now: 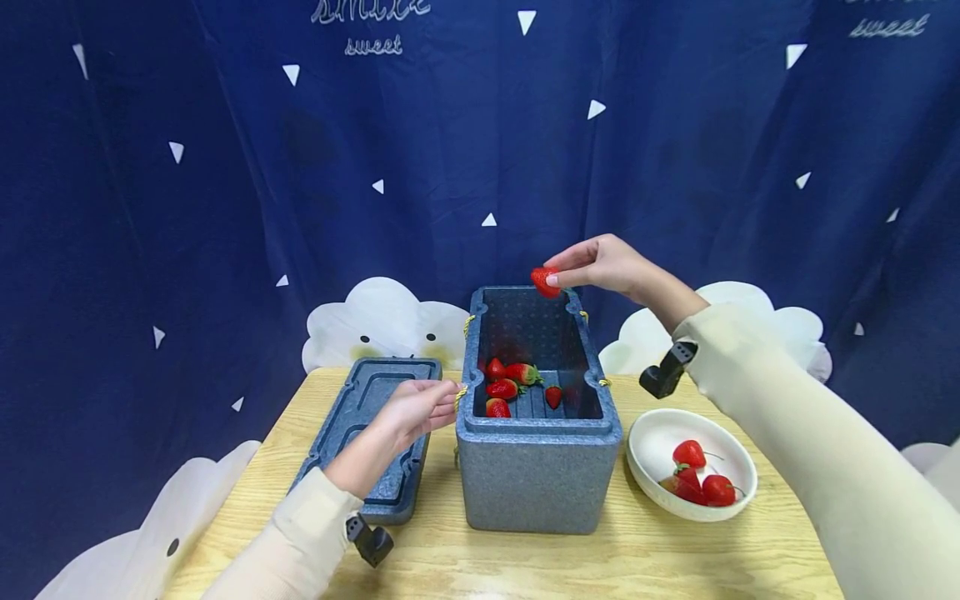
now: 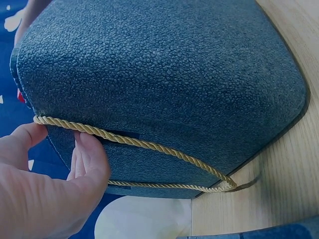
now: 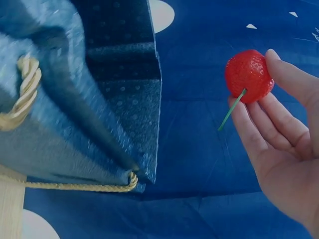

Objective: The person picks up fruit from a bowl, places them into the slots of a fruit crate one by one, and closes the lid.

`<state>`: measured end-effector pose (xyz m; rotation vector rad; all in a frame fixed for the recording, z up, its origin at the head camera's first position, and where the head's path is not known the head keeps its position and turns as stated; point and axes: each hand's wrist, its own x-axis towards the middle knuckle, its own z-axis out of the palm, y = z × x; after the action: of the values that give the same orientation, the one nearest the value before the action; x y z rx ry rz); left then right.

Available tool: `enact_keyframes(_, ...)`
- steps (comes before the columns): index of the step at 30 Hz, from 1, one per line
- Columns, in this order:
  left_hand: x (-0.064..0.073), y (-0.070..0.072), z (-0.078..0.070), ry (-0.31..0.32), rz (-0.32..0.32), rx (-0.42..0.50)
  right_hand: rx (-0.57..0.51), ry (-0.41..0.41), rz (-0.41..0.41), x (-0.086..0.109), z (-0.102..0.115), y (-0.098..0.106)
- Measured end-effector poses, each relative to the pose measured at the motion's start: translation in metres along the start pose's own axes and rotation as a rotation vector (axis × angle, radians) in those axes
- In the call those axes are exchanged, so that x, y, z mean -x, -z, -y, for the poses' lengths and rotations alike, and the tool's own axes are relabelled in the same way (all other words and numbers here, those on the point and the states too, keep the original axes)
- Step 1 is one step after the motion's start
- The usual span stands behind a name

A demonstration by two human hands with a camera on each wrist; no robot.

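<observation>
High over the back right rim of the dark blue-grey foam box [image 1: 536, 492], my right hand [image 1: 611, 265] pinches a red strawberry [image 1: 544, 282] between thumb and fingers. Its thin green stem [image 3: 232, 110] shows in the right wrist view. My left hand [image 1: 420, 407] rests against the box's left wall near the rim, fingertips right at the yellow rope handle [image 2: 149, 145]. Inside the box, several strawberries [image 1: 503, 389] lie on the ribbed floor toward the near left. To the right, a white bowl [image 1: 648, 437] holds a few more strawberries [image 1: 688, 454].
A matching box lid [image 1: 375, 379] lies on the wooden table [image 1: 547, 567] left of the box, under my left forearm. Behind the table hangs a blue curtain [image 1: 450, 125] with white triangles and clouds. A small black camera sits on each wrist.
</observation>
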<state>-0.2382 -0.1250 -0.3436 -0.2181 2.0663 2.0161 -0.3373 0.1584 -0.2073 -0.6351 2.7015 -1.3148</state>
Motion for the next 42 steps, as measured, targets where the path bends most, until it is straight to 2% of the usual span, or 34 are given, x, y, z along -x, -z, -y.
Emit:
enact_keyframes(9, 0.000, 0.000, -0.001, 0.003, 0.002, 0.000, -0.009, -0.009, -0.011, -0.012, 0.007, -0.006)
enact_keyframes(22, -0.001, 0.000, 0.001, 0.011, 0.004, 0.003, -0.044, -0.037, 0.018, -0.032, 0.005, -0.020)
enact_keyframes(29, -0.001, 0.001, 0.000, 0.014, 0.003, 0.005, 0.062, -0.068, 0.034, -0.044, 0.002, -0.029)
enact_keyframes(42, -0.003, 0.002, 0.001, 0.009, -0.002, 0.007, 0.221, -0.198, 0.165, -0.055, 0.005, -0.049)
